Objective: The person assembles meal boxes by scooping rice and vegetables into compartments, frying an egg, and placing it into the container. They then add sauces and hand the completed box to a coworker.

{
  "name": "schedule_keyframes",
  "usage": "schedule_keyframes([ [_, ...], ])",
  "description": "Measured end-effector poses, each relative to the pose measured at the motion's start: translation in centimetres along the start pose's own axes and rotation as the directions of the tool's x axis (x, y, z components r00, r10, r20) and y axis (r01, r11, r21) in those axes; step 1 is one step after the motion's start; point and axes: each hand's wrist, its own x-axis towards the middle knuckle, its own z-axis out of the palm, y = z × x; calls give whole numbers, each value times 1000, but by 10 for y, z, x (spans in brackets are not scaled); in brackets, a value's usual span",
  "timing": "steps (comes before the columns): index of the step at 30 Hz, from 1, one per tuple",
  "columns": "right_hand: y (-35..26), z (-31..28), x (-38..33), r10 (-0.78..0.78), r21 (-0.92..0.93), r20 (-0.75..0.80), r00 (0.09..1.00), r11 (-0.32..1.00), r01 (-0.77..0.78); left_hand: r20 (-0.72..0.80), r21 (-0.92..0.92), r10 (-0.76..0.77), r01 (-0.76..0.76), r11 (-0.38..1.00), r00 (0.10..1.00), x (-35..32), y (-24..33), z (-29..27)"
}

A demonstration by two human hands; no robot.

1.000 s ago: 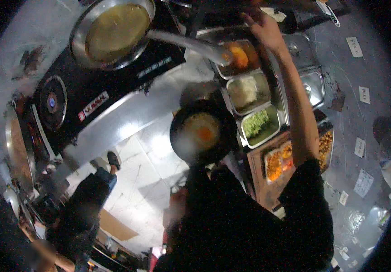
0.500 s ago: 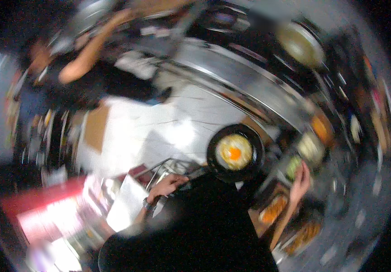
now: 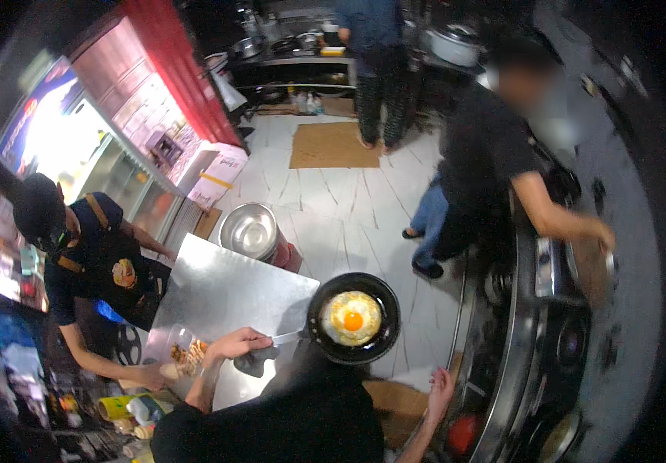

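Observation:
My left hand (image 3: 242, 343) is closed round the pale handle of a black frying pan (image 3: 392, 336), holding it level in the air by the steel table's corner. One fried egg (image 3: 339, 322) with a whole orange yolk lies in the pan. A dark grey cloth (image 3: 256, 363) shows just below my left hand; whether my fingers touch it I cannot tell. My right hand (image 3: 440, 386) hangs free to the right of the pan, fingers loosely bent and apart, with nothing in it.
A steel table (image 3: 217, 285) stands left, with a clear container of food pieces (image 3: 188, 351) beside a co-worker's hand (image 3: 152, 376). Behind it is a steel bowl (image 3: 249, 231). Another person (image 3: 487, 131) reaches over the stove counter (image 3: 507, 363) at right; a third (image 3: 375, 69) stands at the back.
My view has swung round, bringing the steel table and co-workers into sight. The pan with the egg came along in my left hand. My right hand has left the food containers.

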Motion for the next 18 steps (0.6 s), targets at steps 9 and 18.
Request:
schedule_keyframes([
  [9,-193,303,262,-42,-407,618,785,837,366,-455,-475,-74,-171,863,887,129,-26,-97],
  [18,-262,493,458,130,-560,740,660,663,497,-789,-520,-202,-456,722,580,315,67,-256],
])
